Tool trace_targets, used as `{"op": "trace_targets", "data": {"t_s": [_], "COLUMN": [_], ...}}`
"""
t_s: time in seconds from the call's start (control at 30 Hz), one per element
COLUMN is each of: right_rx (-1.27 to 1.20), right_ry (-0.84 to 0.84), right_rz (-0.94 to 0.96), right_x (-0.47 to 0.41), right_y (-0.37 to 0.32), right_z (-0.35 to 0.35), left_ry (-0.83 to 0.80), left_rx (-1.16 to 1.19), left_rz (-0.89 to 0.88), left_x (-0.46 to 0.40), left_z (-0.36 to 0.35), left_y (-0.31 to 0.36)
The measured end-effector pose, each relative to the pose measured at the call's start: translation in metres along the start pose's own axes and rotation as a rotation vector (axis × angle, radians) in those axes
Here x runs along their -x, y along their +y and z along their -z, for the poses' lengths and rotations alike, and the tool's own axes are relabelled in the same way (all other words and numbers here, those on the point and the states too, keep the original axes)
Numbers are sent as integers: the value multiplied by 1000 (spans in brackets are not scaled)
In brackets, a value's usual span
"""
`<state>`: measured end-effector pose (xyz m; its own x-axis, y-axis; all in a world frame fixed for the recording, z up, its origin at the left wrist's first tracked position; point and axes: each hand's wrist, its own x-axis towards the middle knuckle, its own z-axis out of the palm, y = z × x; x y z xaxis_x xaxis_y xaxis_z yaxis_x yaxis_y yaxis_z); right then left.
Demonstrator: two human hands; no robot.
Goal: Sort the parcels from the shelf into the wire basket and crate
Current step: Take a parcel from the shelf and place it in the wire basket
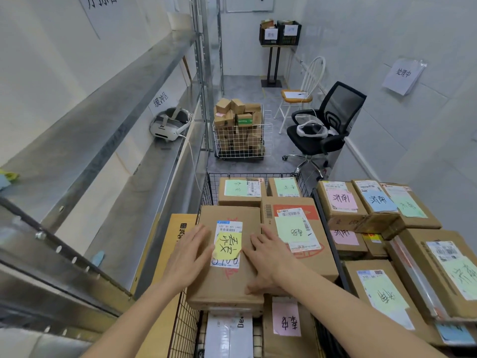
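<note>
The black wire basket (206,192) is packed to its rim with parcels, so a hand can only come down from above, and the metal shelf (108,140) crowds its left side with a flat carton (178,228) wedged between. To the right, stacked parcels (371,202) sit touching one another. Beyond, open floor (245,83) runs between the white wire cart (241,140) and the office chair (325,125).

Legible markings, head view
Wall sign (403,73): 处理中. Shelf tag (161,99): 缓冲区. Yellow note (227,244) on parcel (227,280): 泰安. Pink note (341,200): 济南.
</note>
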<state>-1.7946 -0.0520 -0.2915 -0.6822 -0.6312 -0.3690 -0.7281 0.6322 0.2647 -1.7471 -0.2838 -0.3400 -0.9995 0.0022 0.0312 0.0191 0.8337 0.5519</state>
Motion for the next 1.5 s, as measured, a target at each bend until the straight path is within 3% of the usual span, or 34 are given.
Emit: {"op": "trace_targets", "data": {"t_s": [0.1,0.17,0.4,0.67,1.07,1.2,1.5], "right_rx": [100,122,127,136,22,17,-168], "right_ry": [-81,-122,-178,-36,59,74,319], "right_rz": [-8,-15,-40,26,1,15,110], "right_x": [-6,-11,-25,-3,-6,-8,20], "right_y": [-8,-9,-17,-21,-17,-15,8], "right_z": [6,7,11,-15,-20,-22,-33], "left_ry": [-297,-373,-352,-394,-216,-226,-216], "left_rx": [-255,-399,-424,-431,-401,-402,-298], "left_rz": [-145,-174,-140,-190,-156,-164,-88], "left_x": [9,11,8,27,22,22,23], "left_z": [8,6,-4,-1,-4,-5,0], "left_y": [-6,-11,-3,-7,-4,-6,4]}}
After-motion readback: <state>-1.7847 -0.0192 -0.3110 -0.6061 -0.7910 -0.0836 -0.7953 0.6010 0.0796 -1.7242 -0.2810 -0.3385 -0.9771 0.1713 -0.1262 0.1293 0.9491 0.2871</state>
